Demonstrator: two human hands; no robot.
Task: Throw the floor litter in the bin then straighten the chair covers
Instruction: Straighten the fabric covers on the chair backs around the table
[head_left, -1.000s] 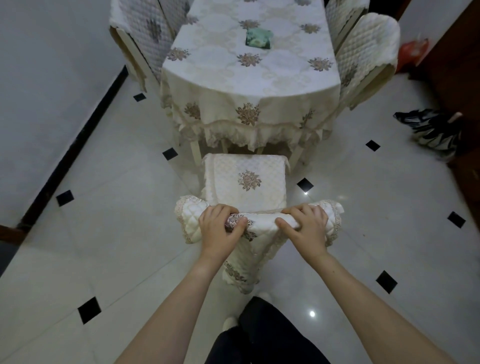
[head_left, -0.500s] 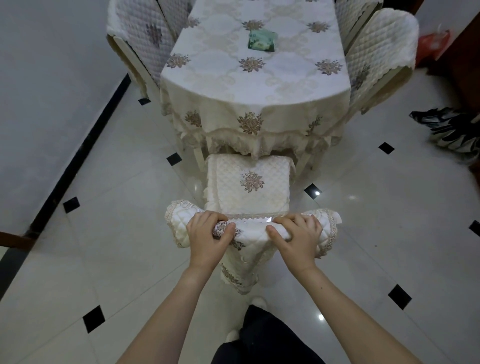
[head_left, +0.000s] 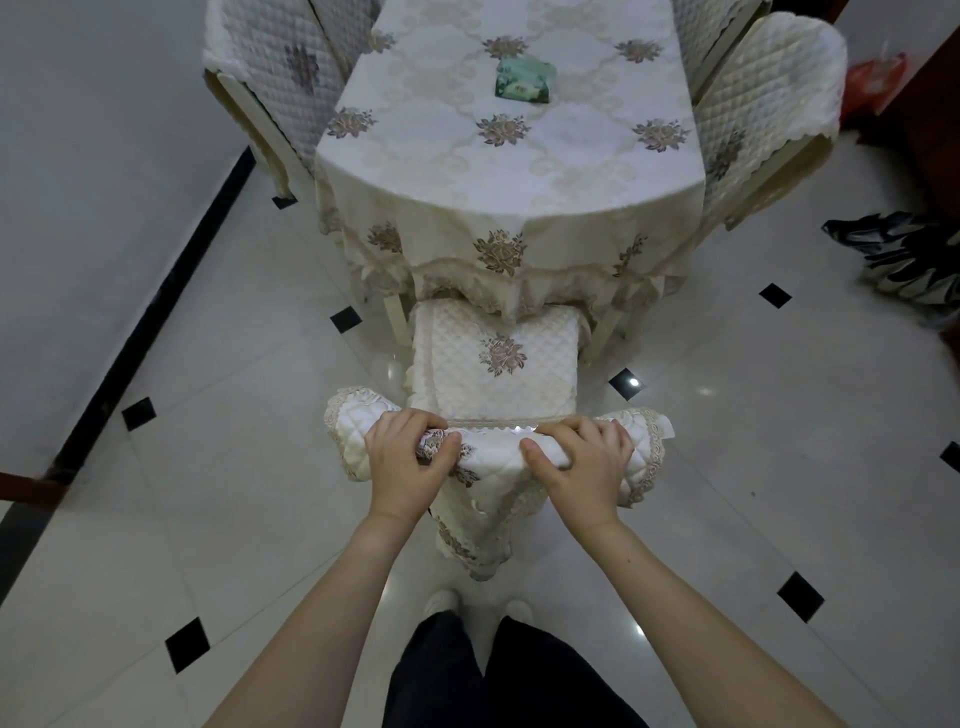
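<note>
A chair stands right in front of me, its seat cushion (head_left: 493, 358) partly tucked under the table. A cream quilted chair cover (head_left: 488, 514) with lace trim and flower embroidery drapes over the top of the backrest. My left hand (head_left: 408, 465) grips the cover's top left part, fingers curled over the rail. My right hand (head_left: 582, 467) grips the top right part the same way. The cover's pointed flap hangs down toward my feet.
The oval table (head_left: 498, 156) wears a cream flowered cloth with a green packet (head_left: 523, 79) on it. Covered chairs stand at the left (head_left: 280, 73) and right (head_left: 763, 98). A striped bag (head_left: 904, 254) lies on the tiled floor at right, a red bag (head_left: 872, 83) behind it.
The chair has slid toward the table, its seat now partly under the cloth. Both hands keep their grip on the backrest cover.
</note>
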